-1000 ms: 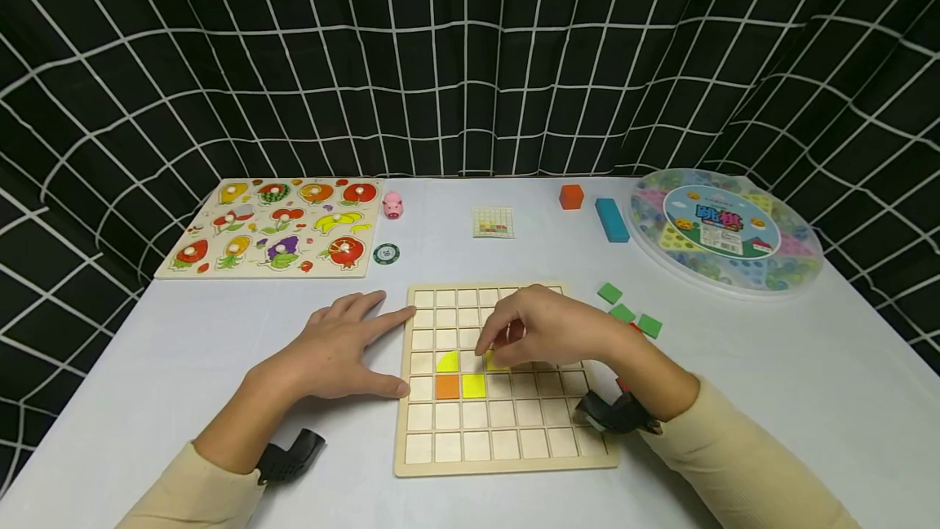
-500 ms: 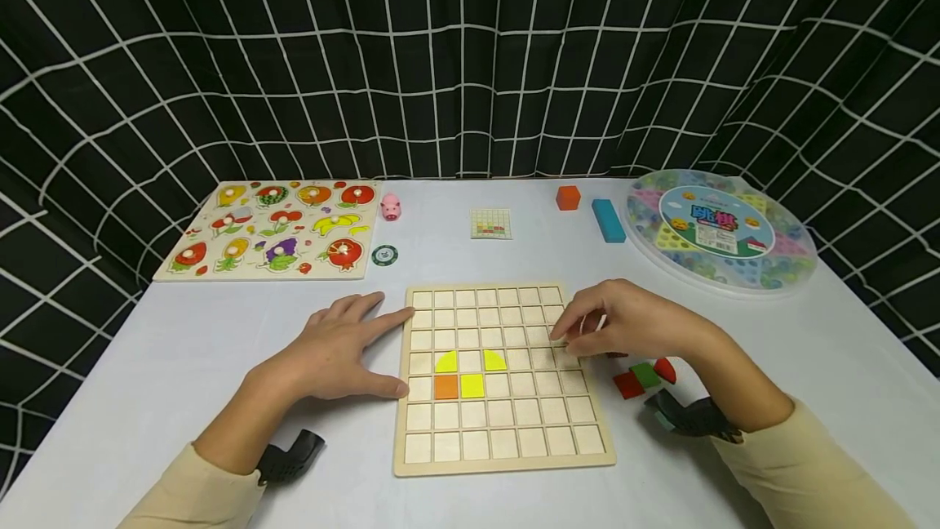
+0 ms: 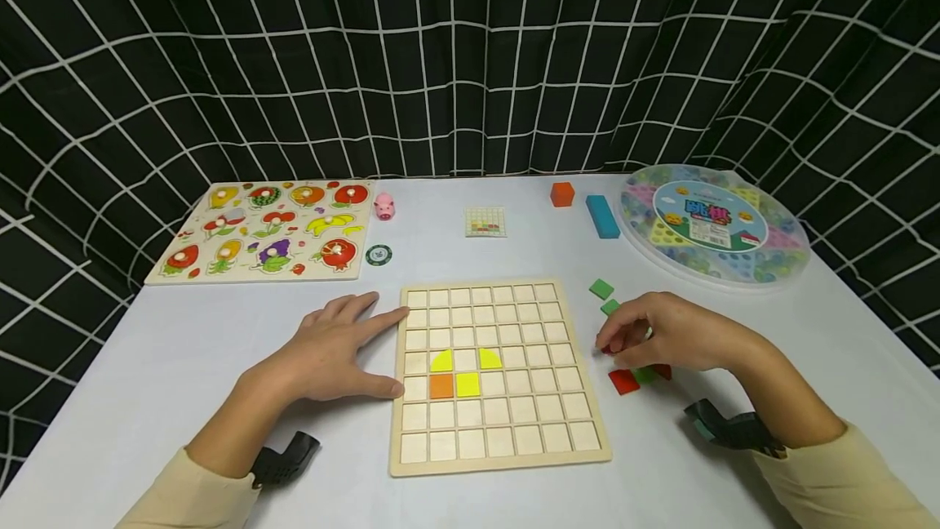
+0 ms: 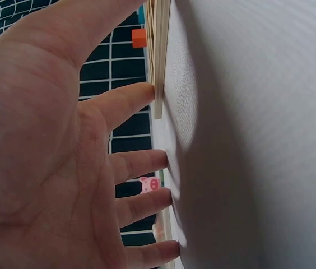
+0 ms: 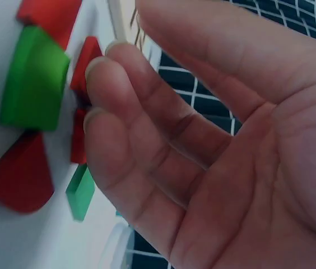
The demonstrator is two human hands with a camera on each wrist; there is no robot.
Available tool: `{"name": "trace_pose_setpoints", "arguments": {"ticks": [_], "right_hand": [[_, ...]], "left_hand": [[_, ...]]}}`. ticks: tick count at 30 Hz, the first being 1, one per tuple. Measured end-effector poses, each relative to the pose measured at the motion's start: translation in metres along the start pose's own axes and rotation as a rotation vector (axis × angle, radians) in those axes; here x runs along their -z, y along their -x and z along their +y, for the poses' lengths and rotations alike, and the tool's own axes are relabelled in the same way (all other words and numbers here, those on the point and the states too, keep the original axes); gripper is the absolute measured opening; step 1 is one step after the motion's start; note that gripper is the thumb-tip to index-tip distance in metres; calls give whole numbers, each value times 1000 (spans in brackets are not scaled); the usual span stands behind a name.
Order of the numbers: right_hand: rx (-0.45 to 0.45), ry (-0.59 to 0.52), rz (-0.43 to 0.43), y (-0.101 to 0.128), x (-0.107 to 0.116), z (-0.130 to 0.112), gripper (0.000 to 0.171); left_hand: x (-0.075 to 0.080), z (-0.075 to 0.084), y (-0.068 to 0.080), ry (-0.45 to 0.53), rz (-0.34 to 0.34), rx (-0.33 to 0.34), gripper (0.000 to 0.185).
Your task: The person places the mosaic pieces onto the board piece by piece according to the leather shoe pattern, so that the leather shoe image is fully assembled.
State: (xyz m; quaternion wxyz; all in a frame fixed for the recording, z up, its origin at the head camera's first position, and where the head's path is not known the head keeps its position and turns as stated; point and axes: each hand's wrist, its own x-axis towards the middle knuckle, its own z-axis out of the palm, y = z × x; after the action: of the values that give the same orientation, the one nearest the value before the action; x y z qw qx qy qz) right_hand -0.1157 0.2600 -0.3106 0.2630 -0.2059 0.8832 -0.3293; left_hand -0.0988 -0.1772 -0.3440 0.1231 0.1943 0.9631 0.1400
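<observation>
A wooden grid board lies in front of me, its edge also showing in the left wrist view. It holds two yellow quarter-round tiles, an orange square and a yellow square. My left hand lies flat on the table, fingers straight, index and thumb against the board's left edge; the left hand holds nothing. My right hand hovers over loose tiles right of the board: a red square and green tiles. The right hand has bent fingers reaching at a red tile beside a green tile.
At the back left lies a fruit peg puzzle, with a pink pig and a poker chip beside it. A small pattern card, an orange cube, a blue block and a round plastic game case stand behind.
My right hand left a yellow quarter-round tile in the board and moved right, down over the loose red and green tiles. The left hand has stayed put.
</observation>
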Motion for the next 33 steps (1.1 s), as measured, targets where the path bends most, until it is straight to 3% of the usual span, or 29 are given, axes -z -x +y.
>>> {"name": "trace_pose_setpoints", "arguments": {"ticks": [12, 21, 33], "right_hand": [[-117, 126, 10, 7, 3, 11, 18], [-107, 245, 201, -4, 11, 16, 14], [-183, 346, 251, -10, 19, 30, 27]], "left_hand": [[0, -1, 0, 4, -2, 19, 98], [0, -2, 1, 7, 4, 11, 97], [-1, 0, -1, 8, 2, 9, 97]]}}
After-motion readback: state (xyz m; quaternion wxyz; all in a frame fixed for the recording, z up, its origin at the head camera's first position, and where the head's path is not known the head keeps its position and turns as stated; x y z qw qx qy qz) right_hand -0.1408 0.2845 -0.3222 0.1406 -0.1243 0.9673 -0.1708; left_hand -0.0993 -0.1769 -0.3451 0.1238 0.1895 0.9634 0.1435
